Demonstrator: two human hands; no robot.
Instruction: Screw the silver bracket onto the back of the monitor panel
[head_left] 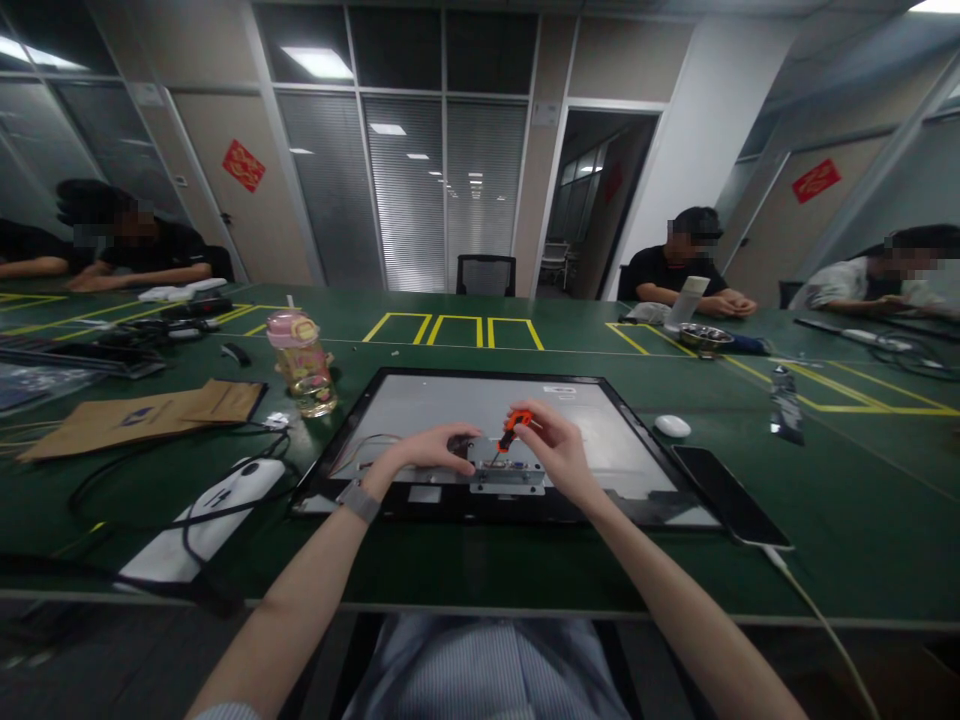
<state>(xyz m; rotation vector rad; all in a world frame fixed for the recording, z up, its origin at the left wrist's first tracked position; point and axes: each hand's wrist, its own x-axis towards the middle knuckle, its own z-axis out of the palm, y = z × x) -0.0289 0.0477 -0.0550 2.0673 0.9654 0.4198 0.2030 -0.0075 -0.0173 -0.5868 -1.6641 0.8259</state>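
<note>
A display panel (420,400) with a black frame lies back side up on the green table. Near its front edge is a silver metal bracket (507,488) with a row of ports. My right hand (562,452) is closed round an orange and black screwdriver (513,430). The screwdriver's shaft slants down to the bracket, where its tip is too small to make out. My left hand (431,447) lies on the panel left of the bracket, thumb and fingers apart, the thumb close to the bracket's left end. Some dark part shows between them; whether they touch it is unclear.
Left of the panel stand a pink-lidded bottle (302,362), a brown paper envelope (150,415) and a white power strip (206,520) with black cables. To the right lie a white mouse (673,426) and a cabled phone (729,494). Several people sit across the table (847,500).
</note>
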